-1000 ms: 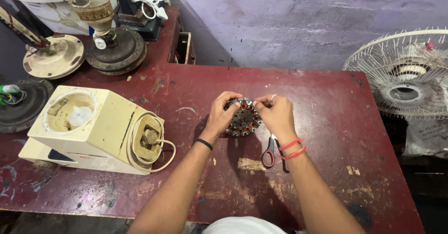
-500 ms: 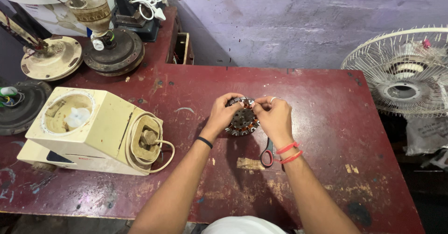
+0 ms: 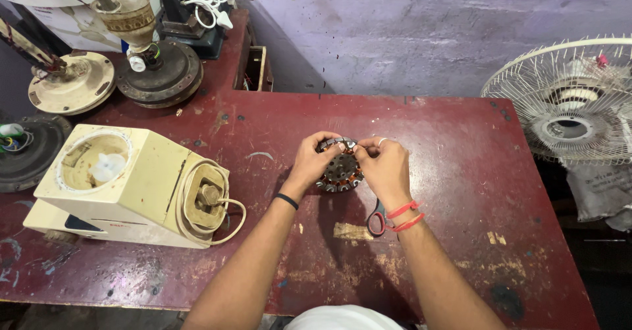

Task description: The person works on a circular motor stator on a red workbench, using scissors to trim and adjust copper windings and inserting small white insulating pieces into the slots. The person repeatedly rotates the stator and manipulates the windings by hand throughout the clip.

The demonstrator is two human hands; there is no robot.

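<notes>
A round metal motor stator [image 3: 340, 171] with copper windings stands on edge near the middle of the dark red table [image 3: 461, 146]. My left hand [image 3: 313, 160] grips its left rim. My right hand [image 3: 384, 169] pinches its upper right edge, fingertips meeting those of the left hand at the top. Red-handled scissors [image 3: 376, 219] lie on the table just under my right wrist, partly hidden by it. A black band is on my left wrist, red threads on my right.
A cream mixer-grinder base [image 3: 125, 186] lies on its side at the left, its cord coiled on the bottom. Old ceiling fan motors [image 3: 158, 72] crowd the back left. A white table fan guard [image 3: 573, 106] stands off the right edge.
Both hands have stayed on the stator, with only small finger shifts at its top. The view has drifted slightly.
</notes>
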